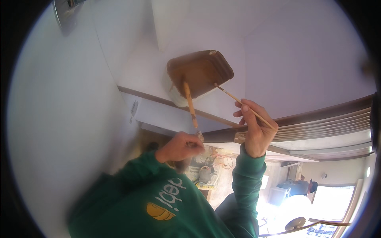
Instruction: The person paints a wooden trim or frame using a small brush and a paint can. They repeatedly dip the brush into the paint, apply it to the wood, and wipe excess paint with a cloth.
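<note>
A white tub (198, 71), stained brown inside, rests on a white ledge (151, 79). My left hand (180, 146), in a green sleeve, is closed around the lower end of a wooden-handled brush (190, 105) whose far end reaches into the tub. My right hand (254, 127) pinches a thin wooden stick (238, 101) between its fingers. The stick's tip touches the tub's brown rim. Both hands are just below the tub, a short way apart.
White walls surround the ledge, and brown wood trim (317, 117) runs along its edge and to the right. Newspaper (206, 170) with small items and an orange cord lies below. Another person (301, 184) stands far off by a bright window (329, 202).
</note>
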Demonstrator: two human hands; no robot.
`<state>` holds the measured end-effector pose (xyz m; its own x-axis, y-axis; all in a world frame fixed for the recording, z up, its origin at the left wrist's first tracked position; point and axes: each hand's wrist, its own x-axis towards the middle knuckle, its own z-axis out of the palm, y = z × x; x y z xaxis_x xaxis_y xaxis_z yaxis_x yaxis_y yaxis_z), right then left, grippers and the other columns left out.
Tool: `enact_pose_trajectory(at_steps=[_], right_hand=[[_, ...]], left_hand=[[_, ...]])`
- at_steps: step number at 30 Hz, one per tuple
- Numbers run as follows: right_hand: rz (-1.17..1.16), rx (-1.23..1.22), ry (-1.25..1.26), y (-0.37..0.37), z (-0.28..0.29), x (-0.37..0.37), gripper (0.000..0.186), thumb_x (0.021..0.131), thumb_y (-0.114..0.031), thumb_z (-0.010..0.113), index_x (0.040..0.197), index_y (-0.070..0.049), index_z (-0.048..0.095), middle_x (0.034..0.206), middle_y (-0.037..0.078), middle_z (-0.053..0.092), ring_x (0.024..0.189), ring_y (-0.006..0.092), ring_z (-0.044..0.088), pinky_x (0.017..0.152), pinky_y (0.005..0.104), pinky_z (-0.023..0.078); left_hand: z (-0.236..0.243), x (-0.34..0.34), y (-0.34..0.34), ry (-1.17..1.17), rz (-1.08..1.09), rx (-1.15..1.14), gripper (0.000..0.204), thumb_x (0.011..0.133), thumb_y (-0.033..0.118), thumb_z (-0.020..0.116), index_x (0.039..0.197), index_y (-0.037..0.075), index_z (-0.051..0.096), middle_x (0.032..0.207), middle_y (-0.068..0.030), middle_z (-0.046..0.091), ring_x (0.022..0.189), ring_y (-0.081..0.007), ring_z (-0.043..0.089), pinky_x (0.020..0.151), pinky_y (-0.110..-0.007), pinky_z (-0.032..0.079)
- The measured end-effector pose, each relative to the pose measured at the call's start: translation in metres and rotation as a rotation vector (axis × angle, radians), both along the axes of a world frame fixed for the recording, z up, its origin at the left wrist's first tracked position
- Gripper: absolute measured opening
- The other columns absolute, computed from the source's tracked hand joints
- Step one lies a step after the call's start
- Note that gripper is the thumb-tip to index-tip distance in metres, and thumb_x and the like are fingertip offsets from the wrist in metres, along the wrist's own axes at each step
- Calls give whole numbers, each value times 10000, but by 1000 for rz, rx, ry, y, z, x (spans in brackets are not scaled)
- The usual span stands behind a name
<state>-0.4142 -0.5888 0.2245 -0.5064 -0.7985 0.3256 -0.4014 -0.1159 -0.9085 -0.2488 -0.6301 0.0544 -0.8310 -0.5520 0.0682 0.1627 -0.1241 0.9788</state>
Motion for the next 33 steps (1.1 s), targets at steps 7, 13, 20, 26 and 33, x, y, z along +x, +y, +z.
enact_pose_trajectory(at_steps=[7, 13, 20, 26, 33], right_hand=[[22, -46, 9, -1, 3, 3, 160, 925, -70, 703, 1063, 4, 737, 947, 109, 740, 784, 145, 684, 645, 249, 492], [56, 6, 79, 3, -11, 3, 190, 881, 59, 637, 1042, 20, 730, 985, 114, 710, 834, 160, 685, 737, 260, 524], [61, -21, 58, 13, -3, 6, 195, 884, 76, 606, 1031, 30, 726, 1029, 130, 705, 840, 170, 685, 760, 266, 528], [83, -58, 53, 6, -18, 5, 173, 901, 16, 636, 1038, 12, 743, 1021, 120, 717, 815, 160, 676, 666, 246, 489], [84, -191, -68, 22, -28, 2, 171, 922, -7, 640, 1062, 18, 735, 1060, 158, 715, 803, 188, 690, 676, 261, 509]], left_hand=[[-1, 0, 1, -6, -8, 24, 138, 865, 130, 729, 922, 5, 739, 800, -61, 715, 760, -106, 626, 741, -274, 497], [-4, 2, 1, 19, 23, -55, 178, 874, 115, 734, 999, -10, 751, 861, -87, 742, 784, -117, 659, 753, -272, 522], [4, 1, 1, 1, -14, 60, 191, 899, 96, 718, 1044, -25, 748, 862, -86, 740, 778, -114, 654, 736, -266, 520], [6, 1, 4, -24, -1, 44, 159, 892, 107, 738, 982, -23, 750, 824, -74, 725, 732, -102, 630, 689, -269, 500], [83, 59, 7, -174, 519, -611, 271, 684, 105, 901, 828, 14, 689, 753, -112, 644, 621, -192, 607, 574, -298, 468]])
